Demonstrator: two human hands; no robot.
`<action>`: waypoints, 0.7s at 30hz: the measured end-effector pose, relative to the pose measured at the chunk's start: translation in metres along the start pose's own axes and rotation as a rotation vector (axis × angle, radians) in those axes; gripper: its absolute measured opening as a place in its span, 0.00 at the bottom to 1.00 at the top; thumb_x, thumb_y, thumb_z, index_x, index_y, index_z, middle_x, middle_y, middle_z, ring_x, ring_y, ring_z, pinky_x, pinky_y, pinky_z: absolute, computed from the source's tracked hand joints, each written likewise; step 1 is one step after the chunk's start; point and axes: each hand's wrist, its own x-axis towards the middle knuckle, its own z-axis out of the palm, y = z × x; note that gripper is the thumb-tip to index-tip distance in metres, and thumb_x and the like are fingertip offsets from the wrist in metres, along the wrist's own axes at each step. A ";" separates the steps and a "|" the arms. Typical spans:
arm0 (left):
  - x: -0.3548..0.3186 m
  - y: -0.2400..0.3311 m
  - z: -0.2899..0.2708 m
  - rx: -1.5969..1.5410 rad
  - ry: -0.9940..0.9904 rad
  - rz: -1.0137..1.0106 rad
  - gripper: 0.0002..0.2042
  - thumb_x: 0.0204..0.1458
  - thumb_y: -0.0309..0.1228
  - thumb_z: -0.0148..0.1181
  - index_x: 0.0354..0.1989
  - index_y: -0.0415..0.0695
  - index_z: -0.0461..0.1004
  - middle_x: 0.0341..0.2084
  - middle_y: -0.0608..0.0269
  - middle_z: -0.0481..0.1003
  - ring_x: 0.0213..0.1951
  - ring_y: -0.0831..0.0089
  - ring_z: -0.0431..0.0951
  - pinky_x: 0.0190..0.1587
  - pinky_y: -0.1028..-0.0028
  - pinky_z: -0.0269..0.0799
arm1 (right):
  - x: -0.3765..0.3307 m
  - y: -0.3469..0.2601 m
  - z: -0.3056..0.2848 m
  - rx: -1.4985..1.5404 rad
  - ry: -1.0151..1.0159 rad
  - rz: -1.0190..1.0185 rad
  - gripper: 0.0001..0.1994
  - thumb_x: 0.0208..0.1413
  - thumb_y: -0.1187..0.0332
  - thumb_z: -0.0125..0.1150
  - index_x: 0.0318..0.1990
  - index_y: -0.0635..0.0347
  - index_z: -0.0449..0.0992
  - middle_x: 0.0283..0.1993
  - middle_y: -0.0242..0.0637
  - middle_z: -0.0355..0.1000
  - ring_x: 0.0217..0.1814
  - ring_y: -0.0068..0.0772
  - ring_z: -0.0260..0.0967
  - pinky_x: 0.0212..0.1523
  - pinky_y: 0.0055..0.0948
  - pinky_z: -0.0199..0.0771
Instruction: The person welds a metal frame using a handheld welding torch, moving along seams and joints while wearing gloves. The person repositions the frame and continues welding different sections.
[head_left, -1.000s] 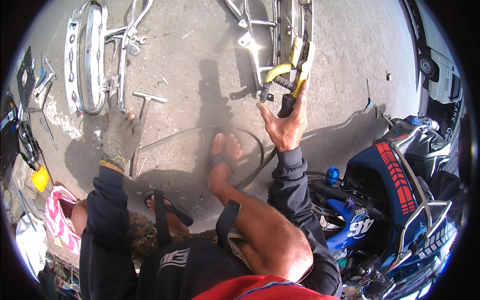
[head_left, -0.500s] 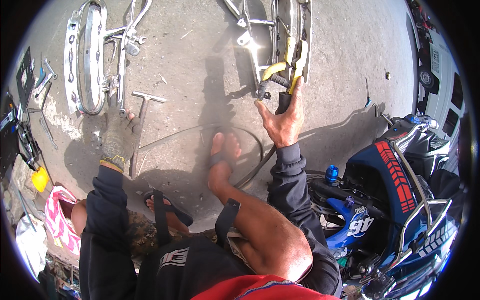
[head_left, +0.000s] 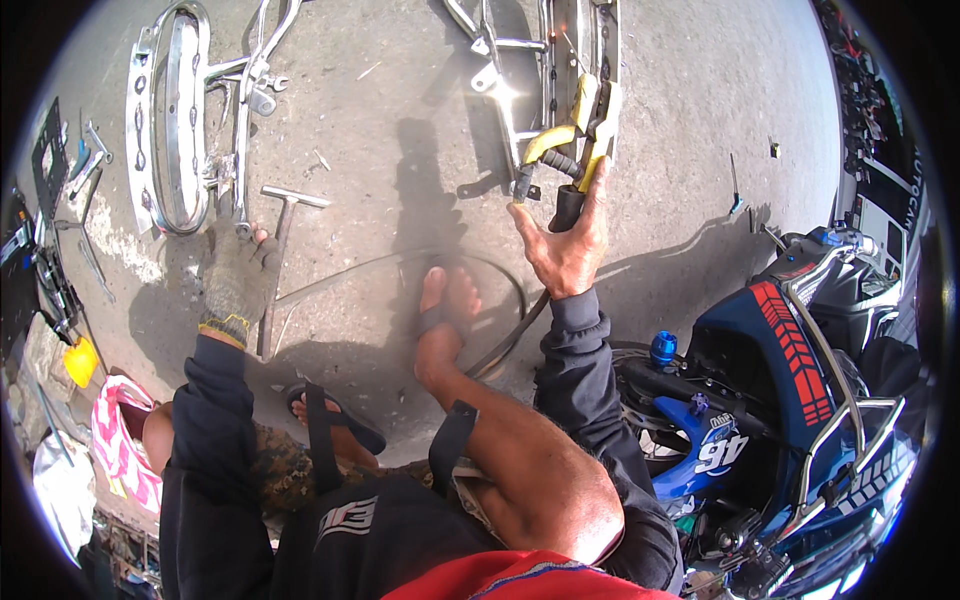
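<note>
My right hand (head_left: 565, 250), bare, is closed around a yellow welding electrode holder (head_left: 605, 125) with a black lower grip. A thin electrode (head_left: 573, 48) sticks out of its jaws, and an orange glow shows at its far tip, against the silver tubular metal frame (head_left: 516, 130) at the upper right. In a grey knitted glove, my left hand (head_left: 232, 268) is closed on the near end of another silver metal frame (head_left: 243, 170) at the upper left. A T-shaped steel hammer (head_left: 284, 235) lies beside that hand.
A dark welding cable (head_left: 515, 330) loops over the concrete past my foot (head_left: 445, 300). On the right stands a blue motorcycle (head_left: 740, 370) with a blue cup-shaped part (head_left: 663, 347) near it. A screwdriver (head_left: 736, 195) lies at the right; wrenches (head_left: 98, 150) lie at the far left.
An orange glow has appeared at the electrode's tip. The electrode holder has shifted slightly right. Beyond the motorcycle, the white vehicle has changed position. My left hand is nearly still.
</note>
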 end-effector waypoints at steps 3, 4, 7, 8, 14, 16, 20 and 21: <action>-0.003 0.000 0.000 0.034 -0.059 0.008 0.22 0.65 0.55 0.54 0.52 0.50 0.70 0.45 0.69 0.69 0.48 0.73 0.70 0.50 0.70 0.71 | -0.001 0.003 0.002 0.015 -0.011 0.028 0.60 0.40 0.61 0.84 0.76 0.68 0.47 0.70 0.61 0.62 0.71 0.57 0.64 0.68 0.41 0.66; -0.004 -0.001 0.000 0.055 -0.035 0.012 0.22 0.65 0.55 0.54 0.53 0.50 0.70 0.46 0.69 0.69 0.49 0.73 0.70 0.50 0.70 0.71 | -0.001 0.004 0.002 0.017 -0.017 0.032 0.60 0.40 0.61 0.84 0.76 0.68 0.47 0.70 0.61 0.61 0.71 0.57 0.64 0.68 0.41 0.66; -0.003 -0.002 0.000 -0.011 -0.021 0.044 0.22 0.63 0.52 0.60 0.47 0.42 0.71 0.39 0.60 0.73 0.43 0.68 0.73 0.48 0.67 0.76 | -0.002 0.007 0.003 0.025 -0.029 0.043 0.60 0.40 0.61 0.84 0.76 0.68 0.47 0.70 0.61 0.61 0.71 0.57 0.64 0.68 0.41 0.66; -0.002 -0.002 0.000 -0.008 -0.003 0.038 0.22 0.63 0.52 0.60 0.48 0.42 0.72 0.39 0.59 0.73 0.43 0.68 0.74 0.48 0.67 0.76 | -0.002 0.008 0.004 0.027 -0.030 0.040 0.60 0.40 0.61 0.84 0.77 0.68 0.47 0.71 0.61 0.61 0.71 0.57 0.64 0.68 0.41 0.66; 0.001 0.000 -0.002 -0.031 -0.006 0.016 0.22 0.63 0.50 0.61 0.50 0.42 0.72 0.40 0.59 0.72 0.43 0.67 0.75 0.49 0.67 0.78 | -0.002 0.013 0.009 -0.011 -0.026 0.032 0.60 0.40 0.60 0.83 0.77 0.66 0.46 0.71 0.61 0.60 0.71 0.58 0.63 0.68 0.42 0.67; 0.000 0.000 -0.002 -0.008 0.003 0.021 0.23 0.63 0.50 0.61 0.50 0.42 0.72 0.40 0.60 0.72 0.43 0.67 0.74 0.49 0.66 0.78 | -0.003 0.014 0.010 -0.021 -0.026 0.031 0.60 0.40 0.60 0.83 0.77 0.66 0.46 0.71 0.60 0.60 0.71 0.58 0.64 0.68 0.43 0.67; 0.000 -0.002 0.001 -0.004 0.036 0.040 0.22 0.64 0.51 0.59 0.50 0.44 0.71 0.41 0.63 0.72 0.45 0.69 0.74 0.49 0.67 0.76 | -0.002 0.013 0.009 -0.014 -0.036 0.042 0.61 0.40 0.60 0.83 0.77 0.66 0.45 0.71 0.61 0.60 0.71 0.58 0.64 0.68 0.42 0.67; 0.001 -0.003 0.001 0.014 0.056 0.041 0.21 0.65 0.52 0.57 0.51 0.46 0.71 0.42 0.66 0.71 0.46 0.71 0.73 0.49 0.69 0.74 | -0.002 0.011 0.009 -0.001 -0.046 0.061 0.61 0.40 0.60 0.83 0.77 0.66 0.45 0.71 0.61 0.60 0.71 0.58 0.64 0.68 0.42 0.67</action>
